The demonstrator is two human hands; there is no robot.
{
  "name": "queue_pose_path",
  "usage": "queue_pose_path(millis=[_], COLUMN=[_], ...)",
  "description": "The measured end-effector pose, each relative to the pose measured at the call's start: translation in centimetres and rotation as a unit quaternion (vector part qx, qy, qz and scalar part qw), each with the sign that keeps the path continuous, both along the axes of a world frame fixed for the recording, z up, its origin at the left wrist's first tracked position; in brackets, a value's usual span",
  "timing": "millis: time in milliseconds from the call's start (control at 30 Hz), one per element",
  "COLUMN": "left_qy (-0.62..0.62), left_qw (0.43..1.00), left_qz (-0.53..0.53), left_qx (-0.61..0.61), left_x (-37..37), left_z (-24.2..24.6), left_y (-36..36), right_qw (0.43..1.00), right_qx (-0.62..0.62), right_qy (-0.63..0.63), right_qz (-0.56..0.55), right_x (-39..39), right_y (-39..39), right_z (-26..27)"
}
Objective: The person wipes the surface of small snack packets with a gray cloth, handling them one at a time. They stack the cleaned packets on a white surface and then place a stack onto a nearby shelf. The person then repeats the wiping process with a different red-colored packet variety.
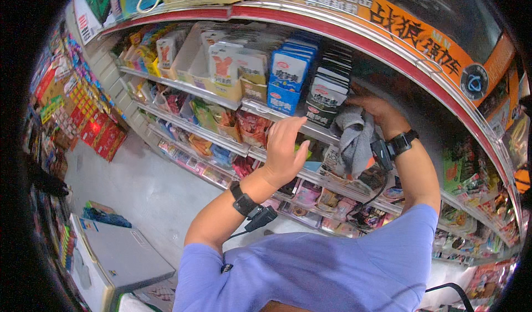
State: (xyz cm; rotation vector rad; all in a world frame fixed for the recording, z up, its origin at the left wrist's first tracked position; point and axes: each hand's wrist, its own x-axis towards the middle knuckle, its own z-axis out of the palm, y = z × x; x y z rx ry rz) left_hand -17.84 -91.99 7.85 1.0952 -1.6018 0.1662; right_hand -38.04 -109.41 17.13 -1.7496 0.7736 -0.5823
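My left hand (286, 152) is raised in front of the shelves, fingers spread and nothing in it, just below the blue snack packets (289, 73). At the right end of the packet rows, my right hand (370, 106) reaches over the upper shelf, with a grey cloth (353, 133) hanging below it. Its fingertips are partly hidden beside the black and white snack packets (330, 89), so its hold on the cloth is unclear. Both wrists wear black straps with small devices.
White and yellow packets (224, 64) stand in boxes left of the blue ones. A red shelf edge (332, 25) curves above my hands. Lower shelves hold bagged goods (251, 127). A white freezer chest (124, 249) stands at lower left, and stacked red boxes (97, 135) farther back.
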Motion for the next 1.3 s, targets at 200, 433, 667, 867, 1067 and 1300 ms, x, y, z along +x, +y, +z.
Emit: queue_pose_path(millis=[200,433,667,867,1067,1300], left_qy=[0.115,0.214,0.229,0.354,0.592,0.582], left_qw=[0.988,0.948,0.918,0.883,0.757,0.756], left_qz=[-0.038,-0.122,-0.127,-0.013,0.173,0.138], left_qx=[0.100,0.203,0.297,0.309,0.218,0.264], left_x=[2.3,4.1,7.9,14.7,17.8,13.6], left_z=[-1.2,-2.8,-5.1,-8.8,-12.9,-18.6], left_y=[3.6,6.4,10.4,21.6,34.5,42.3], right_qw=[0.992,0.981,0.994,0.999,0.966,0.760], right_qx=[0.117,0.179,0.092,0.004,0.017,-0.452], right_qy=[-0.019,-0.016,-0.012,-0.027,0.034,0.190], right_qz=[-0.049,-0.076,-0.054,0.022,0.254,0.427], right_x=[1.8,2.0,0.6,-3.5,0.3,17.3], right_y=[2.3,2.7,2.4,8.5,18.1,24.1], right_z=[0.7,0.7,0.4,2.9,0.4,-9.0])
